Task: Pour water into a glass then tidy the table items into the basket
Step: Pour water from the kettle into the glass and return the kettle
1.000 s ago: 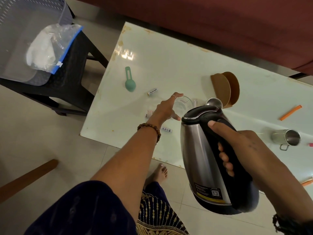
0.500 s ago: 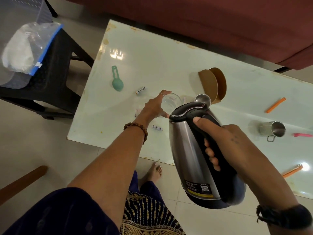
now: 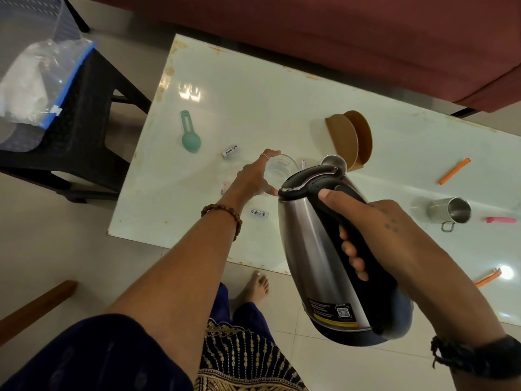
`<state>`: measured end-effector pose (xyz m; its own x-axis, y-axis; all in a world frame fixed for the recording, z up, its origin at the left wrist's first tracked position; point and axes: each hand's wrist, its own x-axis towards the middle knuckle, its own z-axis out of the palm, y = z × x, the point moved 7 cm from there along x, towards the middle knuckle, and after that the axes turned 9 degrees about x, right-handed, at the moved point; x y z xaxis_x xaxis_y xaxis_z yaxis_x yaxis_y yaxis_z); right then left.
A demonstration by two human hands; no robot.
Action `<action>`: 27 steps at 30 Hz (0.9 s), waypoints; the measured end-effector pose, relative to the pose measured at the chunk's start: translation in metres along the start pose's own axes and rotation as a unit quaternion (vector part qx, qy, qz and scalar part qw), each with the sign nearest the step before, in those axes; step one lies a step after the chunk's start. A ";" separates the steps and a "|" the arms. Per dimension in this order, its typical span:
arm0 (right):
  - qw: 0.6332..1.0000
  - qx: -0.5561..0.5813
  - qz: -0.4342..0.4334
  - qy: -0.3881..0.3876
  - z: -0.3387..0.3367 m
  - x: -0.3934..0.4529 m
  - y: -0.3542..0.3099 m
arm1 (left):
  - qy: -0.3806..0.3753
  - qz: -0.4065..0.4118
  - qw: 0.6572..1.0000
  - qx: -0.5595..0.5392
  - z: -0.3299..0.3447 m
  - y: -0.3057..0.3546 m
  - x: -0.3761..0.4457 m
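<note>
Left hand is cupping the clear drinking glass on the white tabletop, steadying it, while right hand is gripping the tilted steel kettle's black handle, spout nearing the rim for pouring.

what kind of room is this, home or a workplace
Most likely a home living room: a low white table stands against a dark red sofa on a tiled floor, and the person is barefoot, with one bare foot showing.

Head-worn view, steeply downward, seemingly close over table.
</note>
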<state>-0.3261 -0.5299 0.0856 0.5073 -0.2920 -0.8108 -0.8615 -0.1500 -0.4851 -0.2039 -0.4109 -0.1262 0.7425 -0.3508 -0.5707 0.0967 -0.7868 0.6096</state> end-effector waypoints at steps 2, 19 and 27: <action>1.000 0.017 0.020 -0.006 0.000 0.000 0.002 | 0.003 -0.001 1.000 0.001 0.000 -0.001 0.000; 0.999 0.015 0.027 -0.010 -0.001 -0.007 -0.002 | 0.005 0.004 1.000 0.000 -0.002 -0.001 -0.001; 0.999 0.020 0.029 -0.013 0.001 -0.007 -0.004 | 0.004 0.014 1.000 -0.009 -0.003 0.002 -0.006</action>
<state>-0.3262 -0.5260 0.0925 0.4577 -0.2746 -0.8456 -0.8881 -0.0964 -0.4494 -0.2060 -0.4092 -0.1199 0.7499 -0.3688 -0.5492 0.0882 -0.7671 0.6355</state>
